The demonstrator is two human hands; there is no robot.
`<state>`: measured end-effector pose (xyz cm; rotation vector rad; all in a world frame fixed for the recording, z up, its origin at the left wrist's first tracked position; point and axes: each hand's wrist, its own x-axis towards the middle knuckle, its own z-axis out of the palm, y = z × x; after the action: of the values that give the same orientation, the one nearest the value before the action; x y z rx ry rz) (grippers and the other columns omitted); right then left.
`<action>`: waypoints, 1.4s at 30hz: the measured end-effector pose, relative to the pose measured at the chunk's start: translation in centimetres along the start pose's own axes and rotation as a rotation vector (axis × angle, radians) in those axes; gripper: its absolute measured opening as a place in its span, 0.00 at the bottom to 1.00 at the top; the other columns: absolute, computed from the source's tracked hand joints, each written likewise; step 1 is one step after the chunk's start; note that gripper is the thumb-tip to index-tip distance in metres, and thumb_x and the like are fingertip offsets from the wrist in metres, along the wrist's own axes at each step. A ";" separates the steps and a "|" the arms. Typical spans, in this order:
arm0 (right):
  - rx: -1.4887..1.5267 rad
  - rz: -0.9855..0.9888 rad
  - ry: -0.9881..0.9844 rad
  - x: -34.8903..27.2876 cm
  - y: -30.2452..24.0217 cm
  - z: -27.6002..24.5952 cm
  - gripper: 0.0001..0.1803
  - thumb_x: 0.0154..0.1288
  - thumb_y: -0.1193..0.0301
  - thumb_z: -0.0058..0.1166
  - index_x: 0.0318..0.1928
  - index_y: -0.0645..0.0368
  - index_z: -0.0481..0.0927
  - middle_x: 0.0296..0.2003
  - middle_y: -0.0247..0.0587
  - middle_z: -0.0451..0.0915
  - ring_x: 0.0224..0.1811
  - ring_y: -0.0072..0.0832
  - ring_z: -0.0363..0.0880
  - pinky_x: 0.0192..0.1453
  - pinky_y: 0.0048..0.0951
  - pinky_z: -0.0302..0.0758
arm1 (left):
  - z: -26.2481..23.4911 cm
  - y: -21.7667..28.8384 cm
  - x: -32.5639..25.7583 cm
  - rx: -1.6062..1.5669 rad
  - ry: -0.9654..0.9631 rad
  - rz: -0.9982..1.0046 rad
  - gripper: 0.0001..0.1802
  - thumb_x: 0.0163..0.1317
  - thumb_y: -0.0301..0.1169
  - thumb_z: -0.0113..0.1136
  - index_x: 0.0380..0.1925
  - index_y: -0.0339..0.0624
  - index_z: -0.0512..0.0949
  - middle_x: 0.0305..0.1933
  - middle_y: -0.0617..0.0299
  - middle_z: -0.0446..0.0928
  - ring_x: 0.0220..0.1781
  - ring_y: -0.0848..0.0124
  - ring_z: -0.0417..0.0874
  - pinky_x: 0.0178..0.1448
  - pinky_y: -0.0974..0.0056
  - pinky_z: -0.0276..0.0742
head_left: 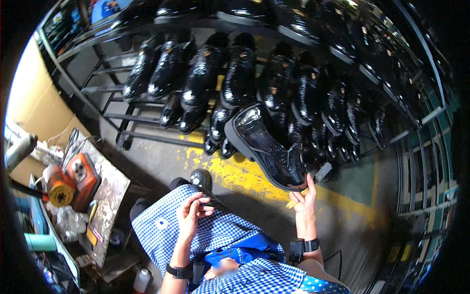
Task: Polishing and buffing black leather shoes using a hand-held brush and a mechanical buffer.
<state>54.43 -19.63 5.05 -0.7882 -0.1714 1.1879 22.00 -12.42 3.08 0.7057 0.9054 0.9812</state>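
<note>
In my right hand (pixel 304 201) is a glossy black shoe (pixel 262 142), gripped at its lower-right end. It is tilted, with the sole towards the lower left and the chunky heel at the upper left. A small yellowish piece (pixel 292 202), perhaps a cloth, shows among the same hand's fingers. My left hand (pixel 193 210) is raised over the blue-and-white checked apron (pixel 166 230), its fingers loosely bent with gaps between the tips. Nothing shows in that hand.
Rows of shiny black shoes (pixel 203 73) fill a dark metal rack (pixel 110 88) ahead. At left, a worn bench (pixel 110 196) bears an orange-red device (pixel 83 174). A white bottle (pixel 142 280) stands below. Yellow paint (pixel 245 174) marks the floor.
</note>
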 end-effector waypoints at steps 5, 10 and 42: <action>-0.017 0.175 0.057 -0.6 3.3 1.8 0.15 0.63 0.56 0.45 0.38 0.54 0.72 0.29 0.39 0.78 0.02 0.13 0.51 0.08 0.15 0.53 | -1.5 1.2 -1.1 -0.113 0.101 -0.038 0.15 0.65 0.30 0.43 0.50 0.38 0.68 0.40 0.52 0.77 0.33 0.65 0.82 0.35 0.63 0.81; -0.069 0.317 0.019 -1.3 5.3 1.6 0.16 0.63 0.55 0.44 0.40 0.53 0.72 0.31 0.45 0.79 0.02 0.13 0.51 0.09 0.15 0.54 | -1.6 4.8 -1.7 -0.134 0.122 -0.078 0.23 0.64 0.40 0.46 0.57 0.43 0.63 0.44 0.53 0.75 0.39 0.64 0.81 0.38 0.61 0.81; -0.482 0.177 -0.322 0.9 12.6 12.4 0.34 0.51 0.70 0.57 0.58 0.63 0.60 0.30 0.35 0.74 0.11 0.13 0.59 0.12 0.13 0.56 | -8.7 6.1 -2.7 -0.032 0.559 0.300 0.26 0.66 0.40 0.42 0.62 0.43 0.55 0.60 0.53 0.64 0.50 0.65 0.75 0.46 0.64 0.76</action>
<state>38.84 -11.29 5.87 -1.0407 -0.6852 1.4619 11.25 -11.57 5.03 0.5544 1.2860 1.4994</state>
